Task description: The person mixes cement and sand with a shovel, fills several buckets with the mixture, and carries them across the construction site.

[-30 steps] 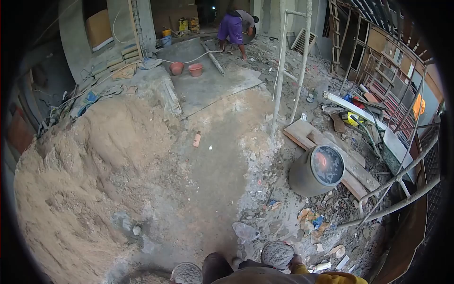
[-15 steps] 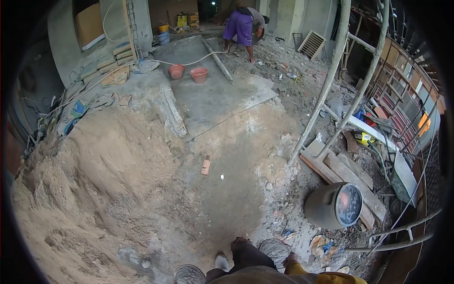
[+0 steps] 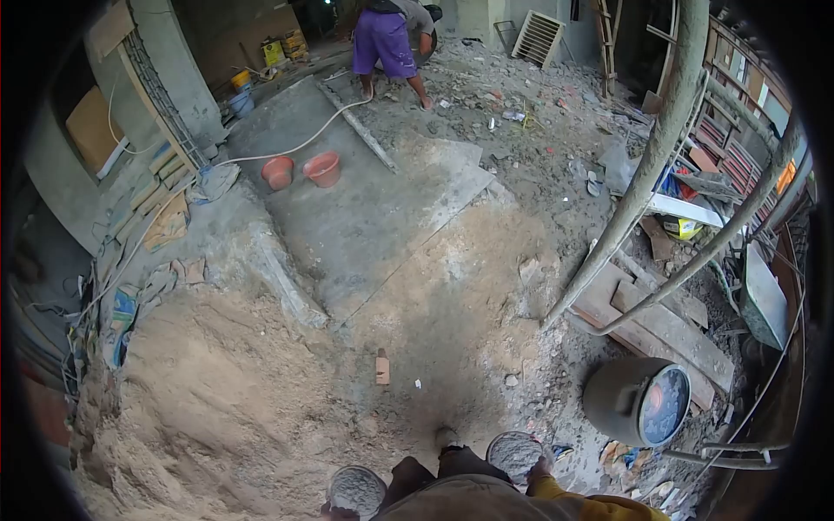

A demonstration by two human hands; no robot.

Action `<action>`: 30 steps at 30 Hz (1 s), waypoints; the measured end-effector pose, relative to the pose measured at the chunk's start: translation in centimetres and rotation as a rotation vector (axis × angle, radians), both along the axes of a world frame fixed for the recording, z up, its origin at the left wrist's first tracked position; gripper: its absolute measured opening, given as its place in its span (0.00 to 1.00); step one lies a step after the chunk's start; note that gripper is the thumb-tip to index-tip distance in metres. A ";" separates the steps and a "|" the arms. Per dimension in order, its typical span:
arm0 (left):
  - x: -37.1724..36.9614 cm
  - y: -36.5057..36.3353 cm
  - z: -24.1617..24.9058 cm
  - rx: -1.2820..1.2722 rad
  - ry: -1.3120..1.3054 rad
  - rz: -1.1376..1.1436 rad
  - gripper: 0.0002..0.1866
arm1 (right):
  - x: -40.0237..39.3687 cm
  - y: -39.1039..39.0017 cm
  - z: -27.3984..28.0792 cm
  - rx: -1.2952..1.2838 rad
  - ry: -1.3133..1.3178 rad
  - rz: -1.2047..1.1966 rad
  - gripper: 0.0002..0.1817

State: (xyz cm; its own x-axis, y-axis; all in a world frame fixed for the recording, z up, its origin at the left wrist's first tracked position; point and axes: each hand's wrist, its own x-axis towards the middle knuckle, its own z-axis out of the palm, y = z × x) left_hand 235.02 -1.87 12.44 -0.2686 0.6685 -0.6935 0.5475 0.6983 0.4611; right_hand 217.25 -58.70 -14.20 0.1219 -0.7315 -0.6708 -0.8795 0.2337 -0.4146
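Note:
My right hand (image 3: 540, 470) is closed at the side of a round bucket (image 3: 490, 450) filled with wet grey mortar (image 3: 516, 455). At the bottom edge, my left hand (image 3: 332, 511) shows only in part, against the side of a second bucket (image 3: 382, 487). Grey mortar (image 3: 355, 491) fills that one too. The buckets hang on either side of my legs, and one shoe (image 3: 446, 437) shows between them. A broken piece of brick (image 3: 382, 368) lies on the ground ahead.
Sand is heaped (image 3: 226, 373) on the left. Metal scaffolding (image 3: 641, 187), planks (image 3: 669, 326) and a dark drum of water (image 3: 621, 401) stand right. Ahead, two red buckets (image 3: 321, 169) and a hose (image 3: 300, 144) lie on a concrete slab (image 3: 347, 234). A co-worker (image 3: 387, 43) bends over behind it.
My view has moved forward and turned slightly right. Both mortar buckets show more fully, and my left hand has come partly into view. The drum and brick are lower in view.

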 end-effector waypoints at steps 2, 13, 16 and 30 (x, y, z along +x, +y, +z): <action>1.2 0.7 -0.4 -0.404 -0.428 -0.067 0.26 | 5.8 0.2 9.7 0.206 -0.299 -0.458 0.13; 28.7 -14.1 7.4 -0.450 -0.326 -0.448 0.25 | 24.0 -2.8 22.6 0.235 -0.362 -0.634 0.19; 34.1 -15.6 8.1 -0.517 -0.318 -0.493 0.21 | 27.6 -4.1 26.0 0.235 -0.269 -0.859 0.18; 53.6 -19.2 7.6 -0.558 -0.292 -0.632 0.18 | 38.9 -5.2 26.5 0.376 -0.165 -0.945 0.19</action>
State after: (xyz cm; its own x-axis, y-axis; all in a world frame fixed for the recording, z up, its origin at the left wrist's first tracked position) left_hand 288.65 -21.02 20.04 0.2739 0.1763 -0.9455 0.8203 0.4704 0.3253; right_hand 256.17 -63.87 12.27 -0.2830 -0.3231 -0.9031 -0.2084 0.9398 -0.2709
